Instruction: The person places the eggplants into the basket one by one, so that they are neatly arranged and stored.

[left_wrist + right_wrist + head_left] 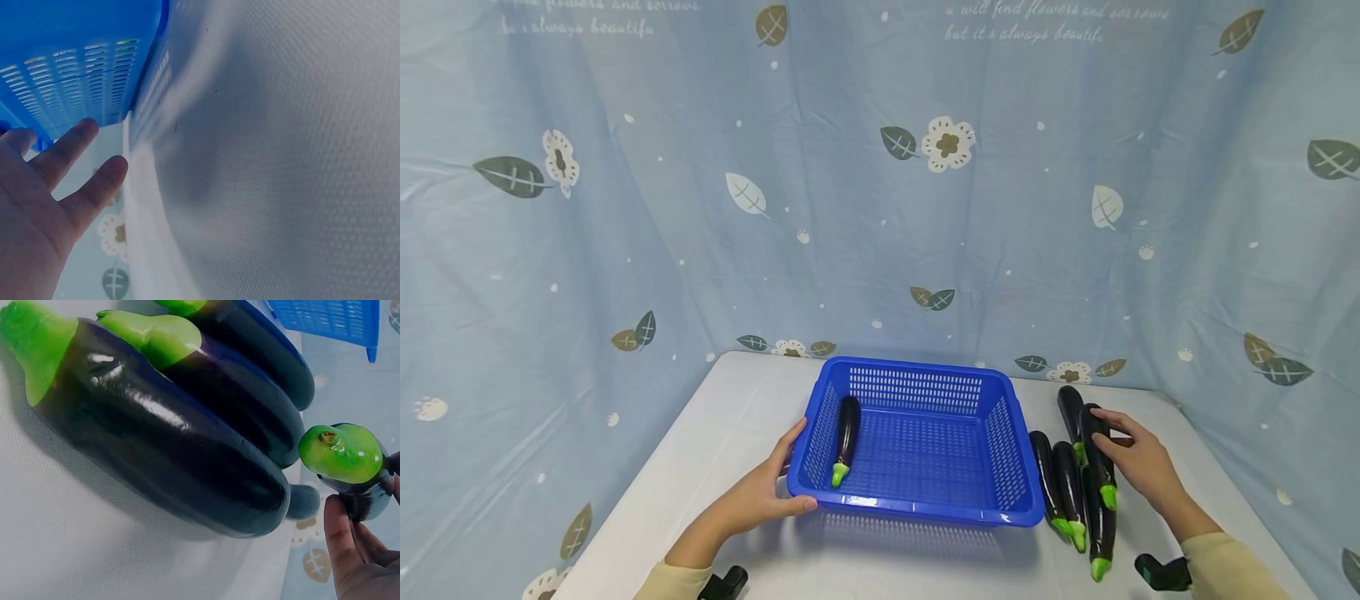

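Observation:
My left hand (760,496) rests at the front left corner of a blue plastic basket (917,506), thumb against the front rim. In the left wrist view its fingers (94,197) look straight and spread beside the perforated wall. One dark eggplant (847,433) with a green stem end lies inside the basket, along its left side. To the basket's right, my right hand (1138,462) pinches another eggplant (1096,450) between thumb and fingers. In the right wrist view this held eggplant (369,503) shows its green end toward the camera, apart from the eggplants (162,431) lying nearby.
Several more eggplants (1067,483) lie close together against the basket's right side. The table (760,400) has a white cover. A blue patterned curtain (850,250) hangs behind and at both sides. Black devices (1163,573) sit at both wrists.

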The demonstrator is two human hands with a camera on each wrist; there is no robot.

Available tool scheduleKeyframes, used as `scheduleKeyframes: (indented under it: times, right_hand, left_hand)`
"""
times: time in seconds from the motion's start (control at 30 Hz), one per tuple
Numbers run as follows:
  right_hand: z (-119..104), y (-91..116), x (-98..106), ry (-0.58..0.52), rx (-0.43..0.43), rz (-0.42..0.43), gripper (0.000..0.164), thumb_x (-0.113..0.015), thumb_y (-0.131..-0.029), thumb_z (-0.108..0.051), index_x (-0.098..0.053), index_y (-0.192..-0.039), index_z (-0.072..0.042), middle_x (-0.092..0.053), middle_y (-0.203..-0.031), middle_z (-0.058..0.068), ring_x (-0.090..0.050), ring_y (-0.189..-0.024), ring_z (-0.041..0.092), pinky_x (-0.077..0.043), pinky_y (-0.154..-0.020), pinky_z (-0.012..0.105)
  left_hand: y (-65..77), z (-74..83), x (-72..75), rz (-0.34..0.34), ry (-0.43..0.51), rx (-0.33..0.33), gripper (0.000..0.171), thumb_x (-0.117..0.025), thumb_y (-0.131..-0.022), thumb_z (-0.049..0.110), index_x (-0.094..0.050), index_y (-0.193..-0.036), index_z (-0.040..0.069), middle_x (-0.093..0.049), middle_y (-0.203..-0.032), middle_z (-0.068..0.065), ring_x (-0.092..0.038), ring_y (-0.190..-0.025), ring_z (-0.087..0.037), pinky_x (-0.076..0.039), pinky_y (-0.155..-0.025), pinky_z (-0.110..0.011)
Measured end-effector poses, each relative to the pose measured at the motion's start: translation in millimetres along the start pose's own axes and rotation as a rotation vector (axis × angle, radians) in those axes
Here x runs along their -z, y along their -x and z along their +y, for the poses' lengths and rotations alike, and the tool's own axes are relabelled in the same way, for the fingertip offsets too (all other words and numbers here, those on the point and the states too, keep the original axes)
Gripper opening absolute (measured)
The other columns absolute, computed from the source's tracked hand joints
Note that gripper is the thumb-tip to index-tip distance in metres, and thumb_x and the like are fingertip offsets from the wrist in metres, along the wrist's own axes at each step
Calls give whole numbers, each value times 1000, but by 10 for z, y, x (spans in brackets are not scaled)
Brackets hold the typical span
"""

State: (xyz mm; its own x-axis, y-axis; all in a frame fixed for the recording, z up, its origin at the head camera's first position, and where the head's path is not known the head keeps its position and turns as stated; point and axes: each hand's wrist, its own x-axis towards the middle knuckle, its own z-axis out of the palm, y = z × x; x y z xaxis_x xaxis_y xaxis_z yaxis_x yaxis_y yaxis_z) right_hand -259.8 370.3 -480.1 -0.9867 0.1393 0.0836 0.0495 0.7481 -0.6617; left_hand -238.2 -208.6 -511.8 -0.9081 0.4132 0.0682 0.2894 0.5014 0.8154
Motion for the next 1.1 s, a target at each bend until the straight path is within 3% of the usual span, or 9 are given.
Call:
scheduleKeyframes:
  times: [1.1]
  right_hand:
    - [-166,-58,-32,3,59,-19,55,-56,-105,-36,-47,-149,-5,-41,-148,37,-51,-123,57,-50,-93,64]
  left_hand:
    - [-8,-3,-1,-1,3,6,117,-83,-83,36,-1,-165,28,-28,-162,-23,-42,-138,-46,-42,-104,-66]
